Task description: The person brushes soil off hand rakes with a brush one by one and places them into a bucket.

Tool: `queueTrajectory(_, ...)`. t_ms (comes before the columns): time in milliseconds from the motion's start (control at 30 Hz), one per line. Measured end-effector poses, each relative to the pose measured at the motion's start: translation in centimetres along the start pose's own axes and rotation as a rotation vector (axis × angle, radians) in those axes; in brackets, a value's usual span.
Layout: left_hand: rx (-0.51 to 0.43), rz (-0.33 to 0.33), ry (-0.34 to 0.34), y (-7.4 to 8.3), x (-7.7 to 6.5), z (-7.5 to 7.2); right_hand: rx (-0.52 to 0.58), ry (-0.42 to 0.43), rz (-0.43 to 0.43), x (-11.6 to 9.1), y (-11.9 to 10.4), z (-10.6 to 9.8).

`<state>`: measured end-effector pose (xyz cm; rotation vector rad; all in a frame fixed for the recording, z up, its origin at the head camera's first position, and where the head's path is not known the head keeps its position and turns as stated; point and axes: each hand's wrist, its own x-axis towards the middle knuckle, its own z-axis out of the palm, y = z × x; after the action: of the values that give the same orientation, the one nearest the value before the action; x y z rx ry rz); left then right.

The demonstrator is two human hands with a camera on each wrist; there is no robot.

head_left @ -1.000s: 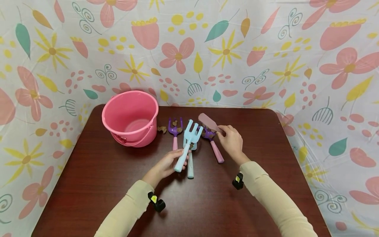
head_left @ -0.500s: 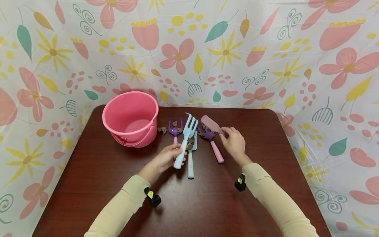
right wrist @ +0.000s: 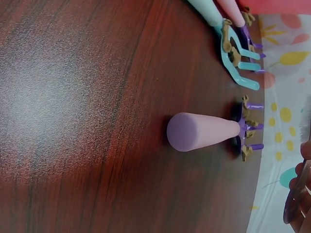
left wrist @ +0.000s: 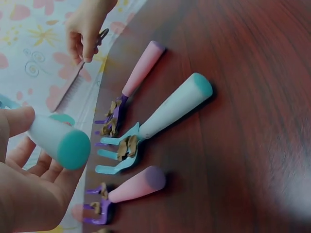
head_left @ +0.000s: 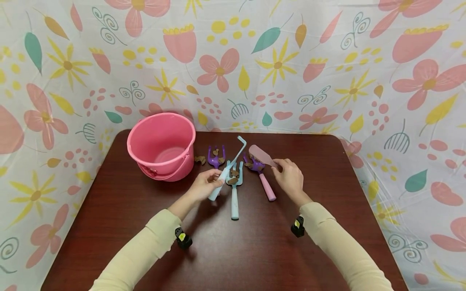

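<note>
My left hand [head_left: 205, 184] holds a light blue garden hand fork [head_left: 219, 186] by its handle, its bent tines raised and seen edge-on. In my right hand [head_left: 289, 177] is a pink brush [head_left: 260, 154]; bristles show under it in the left wrist view. Between the hands a second light blue fork [head_left: 234, 204] lies on the table with brown crumpled bits [left wrist: 127, 147] on its tines. A purple fork with a pink handle [head_left: 267, 186] lies beneath the brush. Another purple fork [head_left: 216, 162] lies near my left hand, which hides its handle; both purple forks carry brown bits.
A pink bucket [head_left: 153, 135] stands at the back left of the dark wooden table [head_left: 255, 250]. Beside it lie loose brown bits [head_left: 200, 160]. A floral cloth [head_left: 302, 48] hangs behind the table's far edge.
My left hand has moved left and away from me, turning its fork until the tines show edge-on. The fork beneath is now uncovered. My right hand has shifted slightly right with the brush.
</note>
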<state>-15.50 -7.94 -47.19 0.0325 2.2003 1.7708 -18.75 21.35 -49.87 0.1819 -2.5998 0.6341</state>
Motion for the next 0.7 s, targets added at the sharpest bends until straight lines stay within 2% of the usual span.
queueTrajectory(100,0.058,0.063,-0.012,0.5,-0.2,-0.3,0.003,0.004,-0.007,-0.1,0.1,0.0)
queueTrajectory(200,0.196,0.143,-0.002,1.1,-0.3,-0.6,0.003,0.01,-0.013,-0.1,0.1,-0.1)
queueTrajectory(300,0.339,0.194,0.023,1.8,-0.5,-0.9,0.005,0.012,-0.016,-0.1,0.0,-0.2)
queueTrajectory(533,0.639,0.228,0.08,3.7,-0.8,-1.8,0.004,0.018,-0.018,0.0,0.2,-0.3)
queueTrajectory(700,0.823,0.288,0.095,4.8,-1.1,-2.6,-0.001,0.012,-0.015,-0.1,0.3,-0.3)
